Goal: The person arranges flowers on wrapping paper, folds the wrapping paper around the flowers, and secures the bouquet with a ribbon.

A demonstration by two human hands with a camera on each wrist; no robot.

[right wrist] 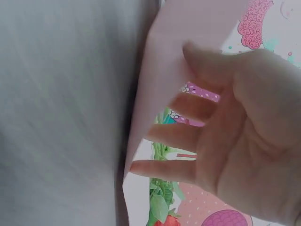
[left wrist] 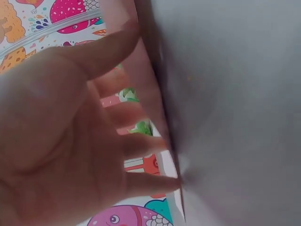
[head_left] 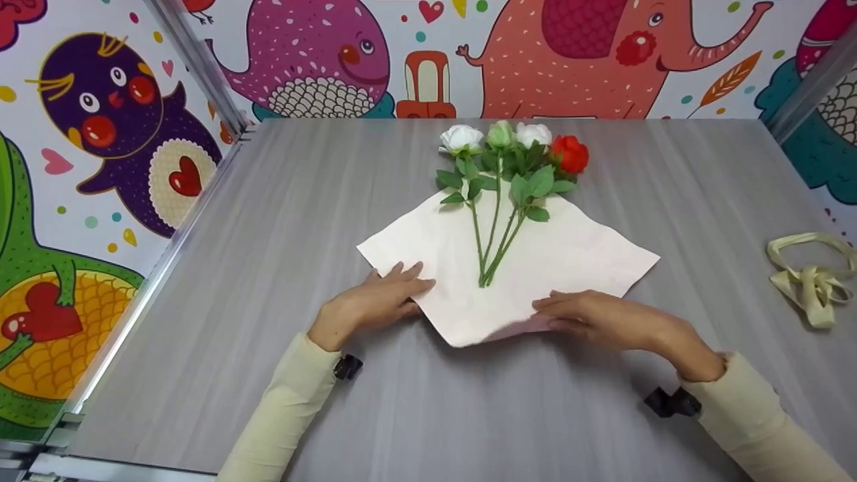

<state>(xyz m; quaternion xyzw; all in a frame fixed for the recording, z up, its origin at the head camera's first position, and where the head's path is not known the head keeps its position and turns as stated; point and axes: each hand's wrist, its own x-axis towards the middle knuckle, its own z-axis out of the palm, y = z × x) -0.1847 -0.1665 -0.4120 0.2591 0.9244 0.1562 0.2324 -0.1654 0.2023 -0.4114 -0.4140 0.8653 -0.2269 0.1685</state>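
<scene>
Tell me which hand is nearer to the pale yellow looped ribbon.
Right. The right hand touches the lower right edge of the pale pink paper sheet, left of the ribbon. The left hand is farther left, at the sheet's left edge.

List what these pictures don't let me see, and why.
Head view: the tabletop under the paper, covered by it.
Head view: the top of the red flower's stem, behind leaves.
Left wrist view: most of the flowers, behind the paper and left hand.
Right wrist view: part of the red flower, cut off by the bottom edge.

Both hands [head_left: 380,296] [head_left: 606,320] apart, fingers [right wrist: 162,170] straight
</scene>
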